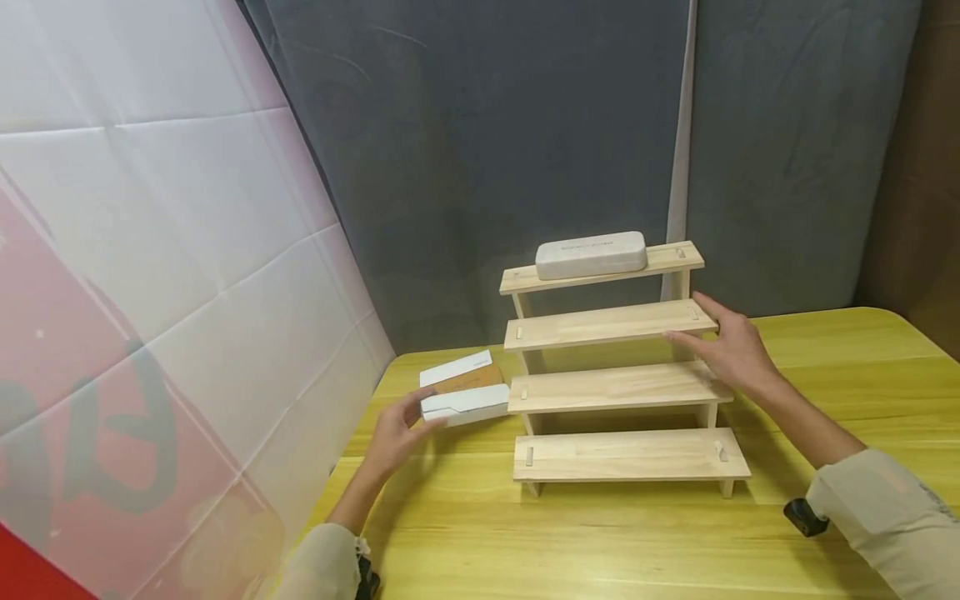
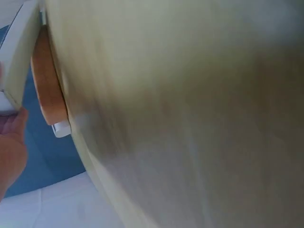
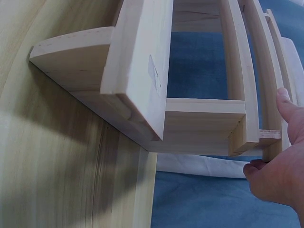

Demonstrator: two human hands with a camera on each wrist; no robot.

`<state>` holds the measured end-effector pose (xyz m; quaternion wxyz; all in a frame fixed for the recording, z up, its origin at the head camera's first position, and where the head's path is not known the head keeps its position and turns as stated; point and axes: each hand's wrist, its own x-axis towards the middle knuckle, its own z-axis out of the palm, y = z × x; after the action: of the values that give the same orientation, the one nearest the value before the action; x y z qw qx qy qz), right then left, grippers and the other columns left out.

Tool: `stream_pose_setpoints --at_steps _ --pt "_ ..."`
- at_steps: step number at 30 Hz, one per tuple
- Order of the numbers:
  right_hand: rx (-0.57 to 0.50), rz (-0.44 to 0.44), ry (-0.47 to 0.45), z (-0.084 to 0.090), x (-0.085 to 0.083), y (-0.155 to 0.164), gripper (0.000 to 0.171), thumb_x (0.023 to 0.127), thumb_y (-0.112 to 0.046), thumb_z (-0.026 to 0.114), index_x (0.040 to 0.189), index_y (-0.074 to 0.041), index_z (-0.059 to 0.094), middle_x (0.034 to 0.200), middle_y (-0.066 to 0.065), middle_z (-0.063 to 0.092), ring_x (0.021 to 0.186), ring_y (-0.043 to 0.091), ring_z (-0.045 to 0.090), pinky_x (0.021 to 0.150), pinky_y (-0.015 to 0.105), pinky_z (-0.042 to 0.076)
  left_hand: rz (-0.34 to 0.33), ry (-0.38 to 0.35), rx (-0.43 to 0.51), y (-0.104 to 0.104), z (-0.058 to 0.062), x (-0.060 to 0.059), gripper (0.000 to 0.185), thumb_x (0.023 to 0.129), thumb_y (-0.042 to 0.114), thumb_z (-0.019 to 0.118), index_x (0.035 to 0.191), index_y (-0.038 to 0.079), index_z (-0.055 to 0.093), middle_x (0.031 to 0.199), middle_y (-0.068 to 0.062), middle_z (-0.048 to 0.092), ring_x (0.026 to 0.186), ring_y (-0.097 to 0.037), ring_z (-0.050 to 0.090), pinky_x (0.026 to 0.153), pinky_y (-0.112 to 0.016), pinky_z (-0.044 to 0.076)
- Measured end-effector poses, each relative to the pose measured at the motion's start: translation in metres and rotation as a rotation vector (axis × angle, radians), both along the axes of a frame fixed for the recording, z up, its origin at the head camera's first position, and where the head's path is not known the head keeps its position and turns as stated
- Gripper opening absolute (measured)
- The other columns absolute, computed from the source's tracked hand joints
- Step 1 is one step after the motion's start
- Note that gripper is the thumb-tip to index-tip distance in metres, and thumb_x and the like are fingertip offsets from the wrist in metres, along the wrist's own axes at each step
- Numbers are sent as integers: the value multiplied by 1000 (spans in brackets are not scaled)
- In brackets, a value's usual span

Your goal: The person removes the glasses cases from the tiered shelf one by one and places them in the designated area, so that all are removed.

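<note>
My left hand (image 1: 393, 433) grips a slim white box (image 1: 467, 403) by its left end, just left of the wooden stand. In the left wrist view the white box (image 2: 21, 52) sits above the table surface, fingers at its near end. Past it are a brown case (image 1: 471, 379) and another white box (image 1: 455, 367). The four-step wooden stand (image 1: 630, 457) faces me. My right hand (image 1: 738, 346) holds the right end of its second step from the top, thumb over the board in the right wrist view. A whitish oblong case (image 1: 591, 256) lies on the top step.
The yellow wood-grain table (image 1: 600, 550) carries the stand. A grey curtain (image 1: 480, 167) hangs behind it, and a white and pink printed sheet (image 1: 172, 250) slopes along the left side. The lower three steps bear no items.
</note>
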<state>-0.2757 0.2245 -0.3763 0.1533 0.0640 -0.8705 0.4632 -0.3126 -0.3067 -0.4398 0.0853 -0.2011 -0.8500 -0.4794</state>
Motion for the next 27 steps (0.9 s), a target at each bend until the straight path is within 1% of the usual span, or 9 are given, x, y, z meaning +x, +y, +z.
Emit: stream_pose_setpoints --at_steps 2,3,6,8,10,14,19,24,27 --pt "0 0 0 0 0 0 97 100 -42 77 167 3 22 165 34 30 150 58 29 114 74 32 12 -19 -62 0 -4 -1 63 92 4 83 146 -12 54 146 -30 59 141 -43 53 115 -42 45" --pt "1 -1 0 0 0 0 98 100 -42 77 167 2 22 165 34 30 150 58 29 114 74 32 29 -18 -118 0 -5 -1 66 93 6 83 148 -12 52 147 -30 57 141 -45 52 115 -45 45" --pt "5 -3 0 0 0 0 98 99 -42 77 167 3 22 165 34 31 150 58 29 114 74 32 106 -45 -278 2 -8 0 78 93 14 84 155 -10 43 152 -30 53 140 -50 50 115 -58 44" --pt "7 -3 0 0 0 0 98 100 -42 77 167 3 22 165 34 31 149 58 29 114 74 32 156 -64 -346 3 -9 1 85 92 19 86 158 -7 40 151 -32 54 137 -52 52 113 -63 44" --pt "11 -5 1 0 1 -1 97 100 -42 77 167 3 22 164 35 31 149 58 30 114 74 33 186 -92 -362 5 -9 3 89 91 22 87 160 -5 39 150 -33 53 135 -52 53 113 -65 43" --pt "12 -7 2 0 1 -2 97 100 -41 77 167 3 22 164 35 32 148 59 32 113 75 34 219 -129 -370 10 -11 4 82 90 24 88 155 -3 46 144 -33 59 135 -49 55 115 -63 41" --pt "8 -7 3 0 1 -2 97 100 -42 76 167 3 21 163 36 33 148 59 32 113 74 34 253 -122 -403 14 -12 3 71 90 25 88 145 -6 54 136 -30 64 127 -47 60 112 -60 46" --pt "10 -5 4 0 1 -2 97 100 -42 76 167 3 21 164 35 33 147 59 32 112 75 35 284 -126 -430 17 -11 2 62 92 25 87 135 -7 57 126 -27 68 117 -41 65 104 -57 52" --pt "11 -3 7 0 2 -1 97 100 -41 76 167 3 22 164 35 32 147 59 32 112 75 35 290 -119 -449 18 -10 2 56 93 25 86 130 -6 58 118 -24 70 108 -38 66 98 -56 54"
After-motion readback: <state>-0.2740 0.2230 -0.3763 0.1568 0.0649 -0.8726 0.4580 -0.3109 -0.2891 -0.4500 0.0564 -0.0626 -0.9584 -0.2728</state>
